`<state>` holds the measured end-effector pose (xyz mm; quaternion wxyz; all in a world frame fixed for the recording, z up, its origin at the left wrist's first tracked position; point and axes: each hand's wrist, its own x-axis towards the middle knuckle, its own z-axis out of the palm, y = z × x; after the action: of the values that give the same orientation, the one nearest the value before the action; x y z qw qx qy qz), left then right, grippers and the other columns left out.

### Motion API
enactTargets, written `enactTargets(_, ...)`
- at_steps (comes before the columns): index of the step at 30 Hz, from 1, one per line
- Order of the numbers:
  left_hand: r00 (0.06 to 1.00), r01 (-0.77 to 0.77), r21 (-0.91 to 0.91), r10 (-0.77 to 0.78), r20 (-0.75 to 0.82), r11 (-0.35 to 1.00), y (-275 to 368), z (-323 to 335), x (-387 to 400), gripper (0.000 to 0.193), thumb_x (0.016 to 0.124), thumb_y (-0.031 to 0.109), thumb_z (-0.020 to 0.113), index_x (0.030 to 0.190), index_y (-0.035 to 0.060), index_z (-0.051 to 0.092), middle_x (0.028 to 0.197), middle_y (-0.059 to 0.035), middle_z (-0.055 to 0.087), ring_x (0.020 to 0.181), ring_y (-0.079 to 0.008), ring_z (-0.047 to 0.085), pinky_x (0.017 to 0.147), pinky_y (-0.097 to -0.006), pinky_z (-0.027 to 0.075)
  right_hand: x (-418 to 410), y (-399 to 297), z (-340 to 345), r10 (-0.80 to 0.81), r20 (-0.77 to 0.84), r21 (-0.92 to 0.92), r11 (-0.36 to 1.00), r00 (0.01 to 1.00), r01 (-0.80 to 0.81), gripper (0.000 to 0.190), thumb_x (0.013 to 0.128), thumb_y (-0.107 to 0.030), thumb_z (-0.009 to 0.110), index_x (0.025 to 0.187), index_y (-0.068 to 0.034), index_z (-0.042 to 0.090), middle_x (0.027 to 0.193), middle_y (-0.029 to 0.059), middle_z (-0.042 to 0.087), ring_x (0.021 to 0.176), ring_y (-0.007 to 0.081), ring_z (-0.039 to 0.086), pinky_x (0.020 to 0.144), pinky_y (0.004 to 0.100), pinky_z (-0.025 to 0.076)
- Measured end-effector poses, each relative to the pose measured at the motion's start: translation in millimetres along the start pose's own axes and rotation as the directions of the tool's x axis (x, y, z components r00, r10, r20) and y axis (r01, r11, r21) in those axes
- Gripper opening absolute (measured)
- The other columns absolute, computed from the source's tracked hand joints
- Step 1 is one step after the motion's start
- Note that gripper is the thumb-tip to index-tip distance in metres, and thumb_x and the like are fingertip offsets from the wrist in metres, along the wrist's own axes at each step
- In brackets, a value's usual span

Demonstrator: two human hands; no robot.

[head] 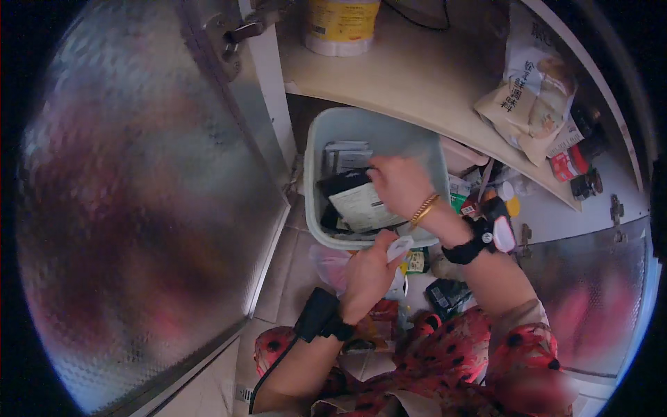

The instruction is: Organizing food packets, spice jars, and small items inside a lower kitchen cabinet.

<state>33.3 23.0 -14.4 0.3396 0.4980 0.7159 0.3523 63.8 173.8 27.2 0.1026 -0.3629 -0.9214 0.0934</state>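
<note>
My right hand [404,182] reaches into a pale green plastic bin [311,203], slightly blurred. Its curled fingers pinch the upper edge of a black-and-white packet [362,206], which lies tilted and bears writing. Behind that packet, several flat whitish packets [348,156] stand in the bin. At the bin's near rim, my left hand [367,271] is closed on a piece of white plastic [400,247], perhaps a bag's handle. Below it, a pinkish translucent plastic bag [331,263] and a dark green packet [448,294] lie on the floor.
A textured glass door [146,208] stands at the left. Above the bin, a shelf [406,78] carries a yellow-labelled tub [341,26], a beige food bag [531,104] and a red-labelled jar [569,163]. Another cabinet door [583,297] is at the right. Small packages crowd beside the bin.
</note>
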Motion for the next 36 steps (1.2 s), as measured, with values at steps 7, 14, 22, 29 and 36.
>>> enactTargets(7,0.998,-0.027,-0.018,0.026,-0.064,0.999,-2.5,2.0,0.3,0.030,0.079,0.029,0.060,0.100,0.0103,0.051,0.073,-0.0201,0.060,0.068,-0.0398,0.058,0.056,-0.0466,0.045,-3.5,11.2,25.0,-0.197,0.225,0.469,0.880,0.954,0.071,0.020,0.078,-0.019,0.054,0.089,-0.004,0.062,0.081,0.0191,0.061,0.071,0.0363,0.060,0.067,0.0437,0.048)
enactTargets(14,0.998,-0.014,0.000,0.014,-0.063,1.000,-2.3,-2.2,-1.6,0.030,0.079,0.028,0.060,0.101,0.0100,0.050,0.073,-0.0202,0.060,0.068,-0.0392,0.058,0.055,-0.0454,0.045,2.7,9.9,-20.5,-0.091,-0.031,-0.058,0.994,0.995,0.089,0.014,0.077,-0.017,0.053,0.084,-0.009,0.064,0.075,0.0153,0.062,0.063,0.0326,0.059,0.059,0.0420,0.049)
enactTargets(22,0.997,-0.028,-0.046,0.024,-0.072,0.999,-4.3,2.2,0.2,0.028,0.079,0.028,0.060,0.098,0.0099,0.049,0.075,-0.0209,0.060,0.072,-0.0400,0.058,0.056,-0.0461,0.045,-9.5,-5.9,-9.0,-0.135,0.167,-0.248,0.953,0.977,0.174,0.013,0.075,-0.019,0.056,0.080,-0.012,0.064,0.067,0.0113,0.061,0.063,0.0315,0.060,0.057,0.0425,0.048)
enactTargets(29,0.998,-0.040,0.004,0.041,-0.054,0.999,-2.4,-0.1,0.6,0.028,0.079,0.028,0.060,0.098,0.0094,0.049,0.070,-0.0201,0.059,0.066,-0.0399,0.057,0.053,-0.0465,0.044,-4.0,7.7,20.0,-0.233,0.389,0.213,0.964,0.891,0.159,0.019,0.076,-0.020,0.057,0.089,-0.007,0.063,0.076,0.0145,0.062,0.074,0.0315,0.060,0.066,0.0397,0.048)
enactTargets(36,0.998,-0.021,-0.015,0.020,-0.060,1.000,-3.2,3.3,4.6,0.031,0.079,0.027,0.061,0.101,0.0090,0.049,0.073,-0.0191,0.060,0.070,-0.0386,0.058,0.055,-0.0449,0.045,-19.2,29.8,-4.6,-0.356,0.313,0.489,0.855,0.880,0.172,0.022,0.080,-0.017,0.055,0.097,-0.003,0.059,0.092,0.0162,0.062,0.085,0.0300,0.059,0.073,0.0362,0.047)
